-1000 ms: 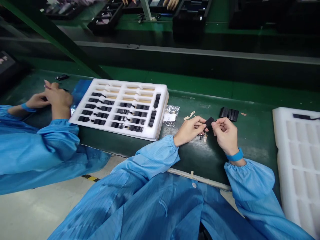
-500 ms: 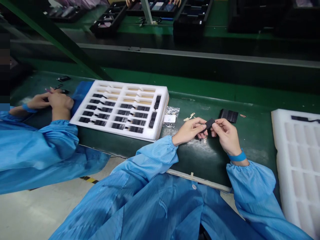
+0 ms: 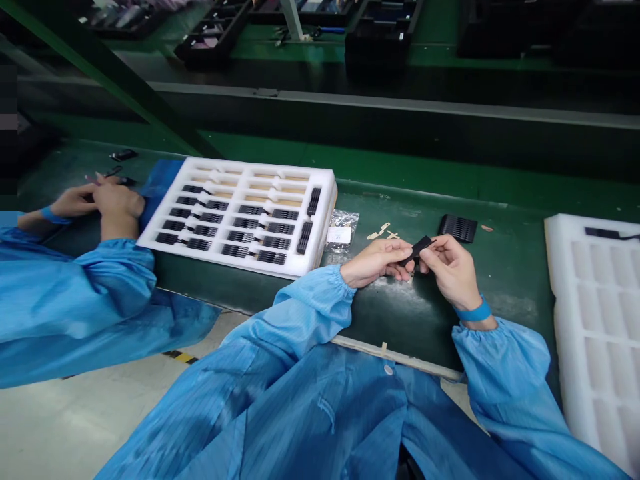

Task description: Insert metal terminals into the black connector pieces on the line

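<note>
A small black rectangular part is held between both hands above the green bench. My left hand pinches its left end between thumb and fingers. At its right end, my right hand grips it with thumb and forefinger. The part's exact kind is too small to tell. Beyond my right hand lies a black slotted piece. Just past my left hand, pale paper-like scraps rest on the bench. A clear plastic bag with a white label lies beside them.
Left of me, a white foam tray carries rows of black parts. Another foam tray stands at the right, one black part in its top slot. A co-worker's hands work at far left. Black bins line the back shelf.
The black part has tilted slightly between my hands, and my right thumb now lies over its right end. The view has shifted a little. Both hands keep their hold.
</note>
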Demonstrator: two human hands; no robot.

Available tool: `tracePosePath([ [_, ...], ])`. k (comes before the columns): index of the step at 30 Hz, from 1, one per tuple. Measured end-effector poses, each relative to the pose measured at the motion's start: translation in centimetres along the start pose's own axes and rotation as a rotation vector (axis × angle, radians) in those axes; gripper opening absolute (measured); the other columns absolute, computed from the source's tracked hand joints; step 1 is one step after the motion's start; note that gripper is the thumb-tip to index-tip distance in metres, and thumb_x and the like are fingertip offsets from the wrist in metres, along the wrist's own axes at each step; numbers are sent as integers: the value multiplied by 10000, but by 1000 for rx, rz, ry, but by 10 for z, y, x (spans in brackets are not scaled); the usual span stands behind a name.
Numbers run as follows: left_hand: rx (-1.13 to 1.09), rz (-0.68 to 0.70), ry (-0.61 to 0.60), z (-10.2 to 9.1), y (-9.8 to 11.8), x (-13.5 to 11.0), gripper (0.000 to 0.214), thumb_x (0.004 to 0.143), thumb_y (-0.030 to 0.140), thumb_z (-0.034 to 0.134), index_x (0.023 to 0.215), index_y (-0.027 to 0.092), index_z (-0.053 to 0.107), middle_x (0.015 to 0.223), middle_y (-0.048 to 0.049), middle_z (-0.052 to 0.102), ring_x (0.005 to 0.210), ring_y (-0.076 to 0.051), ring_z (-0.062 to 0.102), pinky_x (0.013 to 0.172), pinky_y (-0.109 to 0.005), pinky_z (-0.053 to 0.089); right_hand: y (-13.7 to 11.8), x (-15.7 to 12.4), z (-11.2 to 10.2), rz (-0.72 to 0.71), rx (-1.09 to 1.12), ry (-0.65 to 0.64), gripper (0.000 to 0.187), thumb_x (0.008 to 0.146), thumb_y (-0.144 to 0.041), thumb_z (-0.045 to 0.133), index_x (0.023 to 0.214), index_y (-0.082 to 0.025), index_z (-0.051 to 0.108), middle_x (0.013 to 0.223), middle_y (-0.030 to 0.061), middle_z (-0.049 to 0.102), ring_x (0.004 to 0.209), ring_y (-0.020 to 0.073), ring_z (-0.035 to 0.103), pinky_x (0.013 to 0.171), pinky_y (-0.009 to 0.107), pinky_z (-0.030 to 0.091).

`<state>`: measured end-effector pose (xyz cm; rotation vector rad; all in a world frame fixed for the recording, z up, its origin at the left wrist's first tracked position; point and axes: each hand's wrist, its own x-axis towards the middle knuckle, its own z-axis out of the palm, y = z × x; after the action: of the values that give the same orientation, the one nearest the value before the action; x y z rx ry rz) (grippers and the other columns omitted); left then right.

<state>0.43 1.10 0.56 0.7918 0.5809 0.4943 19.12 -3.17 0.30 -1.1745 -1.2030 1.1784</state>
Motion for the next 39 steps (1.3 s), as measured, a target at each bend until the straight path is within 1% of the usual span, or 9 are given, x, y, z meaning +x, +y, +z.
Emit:
tracePosePath([
  [4,-87,-43,-9,-1,1,0,416,827,430,766,1035,103,613,764,-3,613,601,-80,646,600,-188,525,1,1,-4,3,12,-44,207,885,-364,740,930,-200,622,774,7,658,579,111,587,553,249,492],
  [6,-84,-46,1,-1,2,0,405,842,425,750,1046,99,623,754,2,598,599,-76,639,601,-183,520,4,2,-8,-16,21,-4,186,893,-352,729,929,-201,627,750,-1,644,578,111,579,553,246,482],
  [11,-44,-32,37,-1,4,-1,396,859,417,729,1072,99,628,746,1,597,594,-73,628,602,-182,516,7,5,-13,-90,9,158,162,896,-342,717,881,-200,641,667,-19,583,549,111,537,531,245,445],
  [15,-32,-41,52,-1,3,-1,388,852,404,734,1062,100,616,746,-2,609,587,-75,631,601,-183,522,2,5,-11,-117,-38,165,172,887,-352,726,873,-200,647,651,-19,585,549,114,542,534,247,455],
  [20,-28,-44,50,-1,2,-1,396,842,406,744,1061,101,619,739,-4,616,590,-80,635,616,-196,532,-7,4,-7,-98,-99,173,238,838,-400,764,833,-201,633,656,-15,593,535,114,548,521,250,464],
  [25,-2,-45,34,-1,2,-1,419,837,436,748,1059,102,626,746,1,600,607,-81,633,634,-209,523,-9,4,-5,-75,-151,195,300,824,-471,759,802,-208,616,636,-11,581,526,124,543,519,268,473],
  [27,8,-43,15,-1,3,-1,429,844,450,739,1069,101,634,741,12,571,601,-74,621,616,-199,499,-9,4,-5,-73,-164,203,309,822,-482,756,799,-207,614,623,-12,577,518,125,538,515,269,470],
  [32,47,-14,7,-1,1,-1,483,875,484,695,1158,98,637,711,40,477,536,-41,542,522,-164,374,-9,5,-4,-77,-186,227,282,822,-442,758,787,-199,619,604,-15,568,514,117,525,514,256,454],
  [39,72,-10,11,-1,0,0,521,863,496,702,1186,93,635,713,36,465,525,-34,484,507,-171,338,-8,5,-5,-73,-196,220,274,823,-434,757,788,-198,621,599,-18,571,512,117,526,516,257,451],
])
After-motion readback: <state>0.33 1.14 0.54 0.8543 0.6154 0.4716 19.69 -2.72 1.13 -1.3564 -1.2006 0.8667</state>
